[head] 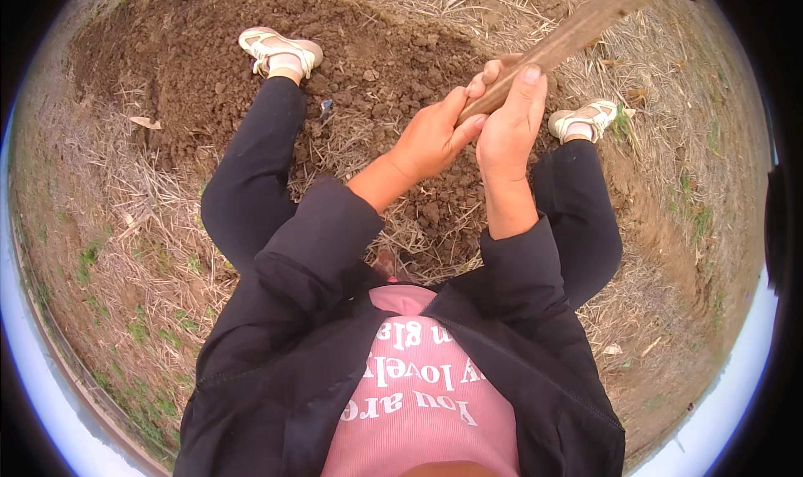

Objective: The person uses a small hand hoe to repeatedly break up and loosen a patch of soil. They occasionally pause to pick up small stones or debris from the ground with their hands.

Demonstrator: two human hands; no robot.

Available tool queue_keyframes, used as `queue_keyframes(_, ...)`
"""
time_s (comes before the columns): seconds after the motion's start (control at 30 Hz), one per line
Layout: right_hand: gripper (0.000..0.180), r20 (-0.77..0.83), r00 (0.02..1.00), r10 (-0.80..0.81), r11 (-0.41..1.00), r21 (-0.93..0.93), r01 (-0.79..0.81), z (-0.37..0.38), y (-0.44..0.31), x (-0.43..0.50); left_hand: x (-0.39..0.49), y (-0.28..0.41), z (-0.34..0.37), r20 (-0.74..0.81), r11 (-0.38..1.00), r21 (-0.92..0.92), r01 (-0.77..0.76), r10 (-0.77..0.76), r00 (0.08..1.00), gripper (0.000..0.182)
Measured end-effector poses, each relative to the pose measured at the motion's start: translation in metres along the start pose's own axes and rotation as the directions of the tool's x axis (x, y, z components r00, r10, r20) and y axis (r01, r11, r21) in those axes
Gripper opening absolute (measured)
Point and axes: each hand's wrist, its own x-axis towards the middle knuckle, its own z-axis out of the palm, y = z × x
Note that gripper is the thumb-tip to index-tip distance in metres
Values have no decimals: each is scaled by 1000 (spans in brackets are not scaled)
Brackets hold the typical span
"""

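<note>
Both of my hands grip a wooden handle [586, 22] that slants up to the right, away from my body. My left hand [430, 132] wraps around its near end from the left. Close beside it, touching, my right hand [511, 123] holds the handle from the right, its thumb lying along the wood. A dark part shows at the handle's far end, by the upper right rim of the picture; what it belongs to cannot be made out. Below the hands lies loose, crumbly brown soil [433, 195] mixed with straw.
My feet stand wide apart in pale sneakers, the left shoe [279, 50] on turned soil, the right shoe [586, 121] at its edge. Dry straw [169, 195] covers ground on both sides. A small bluish scrap [326, 106] lies near my left leg. Green weeds [88, 260] grow at left.
</note>
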Motion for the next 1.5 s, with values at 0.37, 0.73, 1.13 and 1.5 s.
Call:
queue_keyframes(0.37,40,-230,589,775,531,-268,-804,-52,188,-48,-105,-103,32,214,406,-318,857,-850,482,37)
queue_keyframes(0.73,35,-1,913,409,809,-463,-363,-36,50,-44,-29,-30,-10,361,298,-581,758,-741,567,6)
queue_keyframes(1.13,27,256,844,472,787,-554,-272,-39,-39,-105,-16,-53,-63,283,549,-324,770,-721,633,25)
queue_keyframes(1.5,25,340,755,561,763,-566,-312,-53,-53,-120,-186,-4,-15,90,353,-274,894,-917,389,21)
